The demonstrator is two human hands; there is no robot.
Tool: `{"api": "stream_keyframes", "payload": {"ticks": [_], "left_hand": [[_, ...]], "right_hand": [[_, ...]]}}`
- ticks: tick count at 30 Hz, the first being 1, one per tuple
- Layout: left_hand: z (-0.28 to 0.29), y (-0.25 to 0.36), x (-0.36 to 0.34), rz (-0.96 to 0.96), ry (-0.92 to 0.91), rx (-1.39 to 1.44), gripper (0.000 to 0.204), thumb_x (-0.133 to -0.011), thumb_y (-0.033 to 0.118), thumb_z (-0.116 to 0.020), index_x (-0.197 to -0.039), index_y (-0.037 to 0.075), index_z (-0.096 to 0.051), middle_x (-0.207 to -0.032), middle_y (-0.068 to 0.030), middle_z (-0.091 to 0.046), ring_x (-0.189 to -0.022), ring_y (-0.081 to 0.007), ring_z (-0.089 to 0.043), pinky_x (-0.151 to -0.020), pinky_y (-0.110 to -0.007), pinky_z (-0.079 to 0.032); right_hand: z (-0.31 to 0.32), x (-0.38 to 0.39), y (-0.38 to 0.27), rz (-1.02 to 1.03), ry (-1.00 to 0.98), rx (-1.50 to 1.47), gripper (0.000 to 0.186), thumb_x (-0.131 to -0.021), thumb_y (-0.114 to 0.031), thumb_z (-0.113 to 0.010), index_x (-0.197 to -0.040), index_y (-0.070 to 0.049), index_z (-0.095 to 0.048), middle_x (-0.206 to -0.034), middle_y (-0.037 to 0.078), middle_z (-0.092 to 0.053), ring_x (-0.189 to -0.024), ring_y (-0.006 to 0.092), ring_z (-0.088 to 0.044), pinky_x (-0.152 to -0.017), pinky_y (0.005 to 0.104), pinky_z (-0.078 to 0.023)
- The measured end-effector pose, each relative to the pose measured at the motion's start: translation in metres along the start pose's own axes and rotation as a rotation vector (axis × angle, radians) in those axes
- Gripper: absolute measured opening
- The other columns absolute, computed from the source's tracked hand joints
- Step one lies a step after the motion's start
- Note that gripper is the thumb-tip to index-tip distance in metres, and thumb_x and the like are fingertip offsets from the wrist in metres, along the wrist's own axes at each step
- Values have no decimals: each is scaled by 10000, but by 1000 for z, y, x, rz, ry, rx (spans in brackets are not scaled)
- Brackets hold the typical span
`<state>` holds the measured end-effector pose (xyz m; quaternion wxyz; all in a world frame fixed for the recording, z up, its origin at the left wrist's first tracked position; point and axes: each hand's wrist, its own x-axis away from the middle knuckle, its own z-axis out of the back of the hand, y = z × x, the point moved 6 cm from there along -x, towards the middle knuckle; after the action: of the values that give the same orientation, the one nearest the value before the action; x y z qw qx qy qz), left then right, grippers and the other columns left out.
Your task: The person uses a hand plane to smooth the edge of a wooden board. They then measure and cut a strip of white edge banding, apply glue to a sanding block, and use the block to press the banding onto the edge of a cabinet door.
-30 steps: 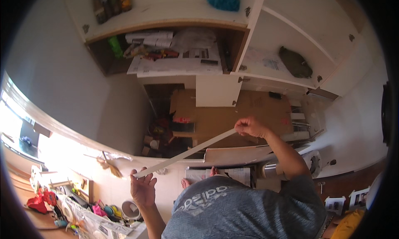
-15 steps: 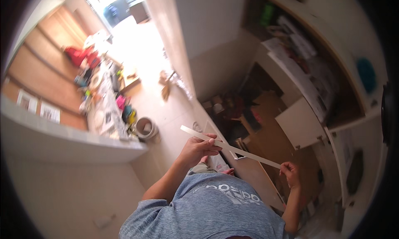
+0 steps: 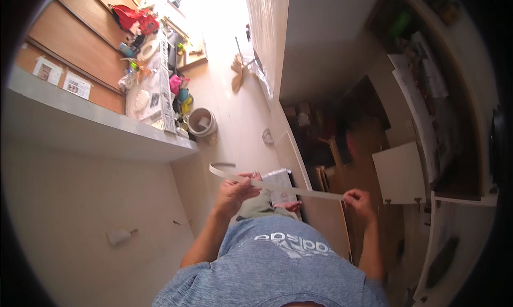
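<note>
At centre, a pale strip (image 3: 291, 190), curled leftward, runs between left hand (image 3: 233, 195) and right hand (image 3: 360, 202), each grip pinched closed on it. Beyond, on light floor (image 3: 230, 125) left of centre, a bucket (image 3: 195, 116) holds something whitish (image 3: 203, 122); farther, a broom (image 3: 236, 75).

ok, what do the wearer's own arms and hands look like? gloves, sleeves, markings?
Left hand and right hand bare, no gloves. Forearms uncovered, no watch or cables visible. Short sleeves, part of a heathered blue-grey T-shirt with a white print on the chest.
</note>
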<state>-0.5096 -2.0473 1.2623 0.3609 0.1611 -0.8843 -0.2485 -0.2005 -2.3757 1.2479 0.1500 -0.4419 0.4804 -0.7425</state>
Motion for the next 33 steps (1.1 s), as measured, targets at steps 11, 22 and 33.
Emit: {"api": "stream_keyframes", "payload": {"ticks": [11, 22, 33], "left_hand": [[77, 90, -47, -82, 57, -73, 277, -1004, 99, -662, -1242, -27, -596, -1100, -246, -735, -877, -291, -778, -797, -393, -676], [161, 175, -56, -455, 458, -77, 276, -1025, 99, -636, -1269, -17, -575, -1168, -232, -720, -933, -288, -768, -816, -379, -674], [210, 208, -126, -641, 586, -324, 314, -1036, 141, -637, -1295, -25, -574, -1195, -201, -725, -955, -260, -764, -849, -348, -663]], "right_hand": [[-98, -56, -35, -79, -16, -117, 279, -964, -162, -750, -1195, -7, -717, -929, 32, -713, -802, 85, -635, -730, 260, -547], [-125, -168, 9, -182, -150, 221, 455, -948, -237, -770, -1315, 11, -669, -1146, 92, -740, -1011, 162, -687, -902, 308, -551], [-41, -340, -70, 161, -88, 631, 393, -912, -242, -752, -1236, -22, -719, -1026, 127, -764, -957, 211, -720, -886, 340, -561]]}}
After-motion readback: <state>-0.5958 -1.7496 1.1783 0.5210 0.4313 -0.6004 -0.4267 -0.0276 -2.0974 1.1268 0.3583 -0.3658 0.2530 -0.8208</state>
